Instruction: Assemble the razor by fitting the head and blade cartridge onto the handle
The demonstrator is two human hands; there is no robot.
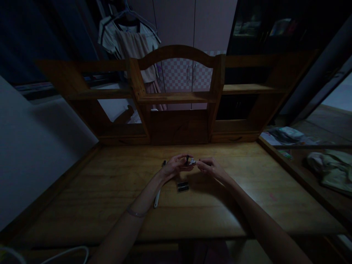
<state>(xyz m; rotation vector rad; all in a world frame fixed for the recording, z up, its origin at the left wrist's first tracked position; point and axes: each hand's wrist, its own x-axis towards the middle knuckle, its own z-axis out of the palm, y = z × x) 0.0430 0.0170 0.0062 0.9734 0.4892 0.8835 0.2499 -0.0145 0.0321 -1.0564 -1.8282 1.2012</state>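
Above the middle of the wooden desk, my left hand (173,165) grips a small black-and-silver piece (192,161) between thumb and fingers. The piece's exact kind is too small and dark to make out. From the other side, my right hand (211,167) pinches with its fingertips at the silver end; whether something tiny is between them is hidden. Below the left hand lies a small dark rectangular object (183,186) with a lighter line across it. A slim white handle (157,200) rests beside the left forearm, and a dark end shows past the hand.
The wooden desk (115,198) carries a shelf unit (176,97) along its back edge. A wall (33,146) borders the left. To the right are a ledge with plastic bags (291,134) and crumpled cloth (334,168). A white cable (68,251) curves at the lower left.
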